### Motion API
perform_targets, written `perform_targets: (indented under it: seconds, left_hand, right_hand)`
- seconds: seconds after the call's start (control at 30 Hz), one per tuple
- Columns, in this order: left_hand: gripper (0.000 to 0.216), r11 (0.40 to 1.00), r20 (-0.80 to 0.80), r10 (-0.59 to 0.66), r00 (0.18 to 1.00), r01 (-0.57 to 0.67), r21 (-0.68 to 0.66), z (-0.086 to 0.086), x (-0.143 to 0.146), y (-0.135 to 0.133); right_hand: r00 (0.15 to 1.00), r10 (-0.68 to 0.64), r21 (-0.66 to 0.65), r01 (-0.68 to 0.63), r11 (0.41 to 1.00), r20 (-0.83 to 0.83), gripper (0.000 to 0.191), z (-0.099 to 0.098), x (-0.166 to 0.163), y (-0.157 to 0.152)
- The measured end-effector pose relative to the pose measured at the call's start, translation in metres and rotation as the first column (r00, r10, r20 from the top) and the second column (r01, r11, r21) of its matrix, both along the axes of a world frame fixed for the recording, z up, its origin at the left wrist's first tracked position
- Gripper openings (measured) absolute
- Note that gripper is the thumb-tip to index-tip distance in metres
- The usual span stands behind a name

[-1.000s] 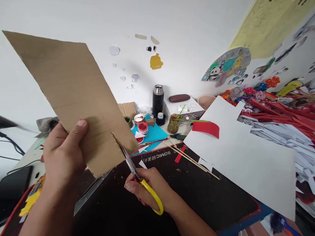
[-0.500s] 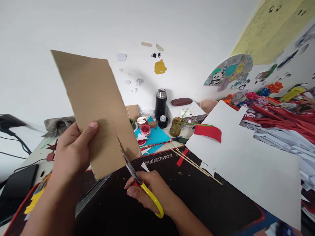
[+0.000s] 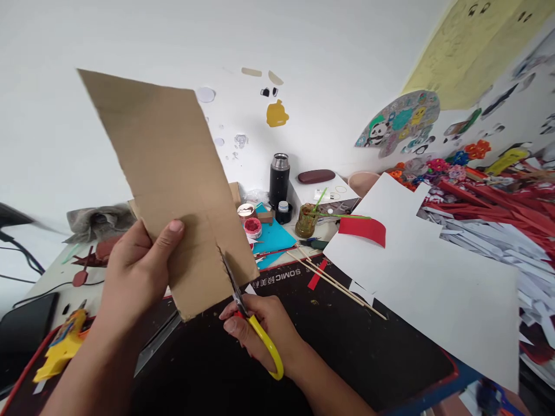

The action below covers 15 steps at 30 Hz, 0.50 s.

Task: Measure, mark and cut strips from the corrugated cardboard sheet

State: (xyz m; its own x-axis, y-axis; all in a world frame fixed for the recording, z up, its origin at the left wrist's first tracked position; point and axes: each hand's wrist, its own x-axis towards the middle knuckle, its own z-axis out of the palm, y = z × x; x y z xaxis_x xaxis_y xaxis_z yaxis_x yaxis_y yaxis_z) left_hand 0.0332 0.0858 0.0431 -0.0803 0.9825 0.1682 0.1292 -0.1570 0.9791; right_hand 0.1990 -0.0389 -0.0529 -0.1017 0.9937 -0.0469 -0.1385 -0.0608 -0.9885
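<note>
A tall piece of brown cardboard (image 3: 160, 144) is pinched along its left side by my left hand (image 3: 141, 263), thumb flat on the near face and the other fingers behind. My right hand (image 3: 264, 326) is closed around the yellow-handled scissors (image 3: 269, 349). Their blades are in a slit running up from the cardboard's lower edge, a little left of its lower right corner. The slit's edges look ragged, and the blade tips are partly hidden in it. Below both hands lies a black desk mat (image 3: 208, 370).
Thin wooden sticks (image 3: 333, 283), a red strip (image 3: 318, 274) and a large white sheet (image 3: 416, 260) lie to the right. Paint jars (image 3: 252, 227), a jar of murky liquid (image 3: 306, 221) and a black flask (image 3: 280, 179) stand behind. A yellow glue gun (image 3: 63, 346) lies left.
The cardboard and my left hand have shifted slightly right in view. The scissors remain in the slit, their blades closer together. The background has slid a little left as the view turned.
</note>
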Motion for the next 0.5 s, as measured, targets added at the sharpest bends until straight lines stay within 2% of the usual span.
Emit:
perform_targets:
  seconds: [0.1, 0.17, 0.3, 0.4, 0.5]
  left_hand:
    - [0.062, 0.99, 0.057, -0.096, 0.994, 0.101, -0.103, 0.001, 0.005, -0.004]
    - [0.061, 0.992, 0.033, -0.094, 0.995, 0.096, -0.078, 0.001, 0.008, -0.005]
    - [0.056, 0.998, -0.009, -0.053, 0.999, 0.053, -0.029, 0.002, 0.012, -0.007]
    - [0.05, 0.999, 0.147, 0.035, 0.988, -0.031, -0.034, 0.007, 0.016, -0.01]
    - [0.041, 0.987, 0.302, 0.156, 0.94, -0.158, -0.015, 0.014, 0.016, -0.008]
  right_hand:
    - [1.0, -0.023, 0.005, 0.023, 1.0, -0.007, 0.039, -0.002, -0.001, 0.0]
    - [0.999, -0.051, 0.032, 0.05, 0.998, 0.013, 0.036, -0.002, -0.001, 0.0]
    - [0.991, -0.104, 0.137, 0.092, 0.986, 0.08, 0.029, -0.002, 0.002, 0.003]
    - [0.985, -0.112, 0.16, 0.09, 0.983, 0.134, 0.027, -0.001, 0.003, 0.004]
    - [0.979, -0.085, 0.173, 0.053, 0.984, 0.183, 0.027, 0.0, 0.005, 0.004]
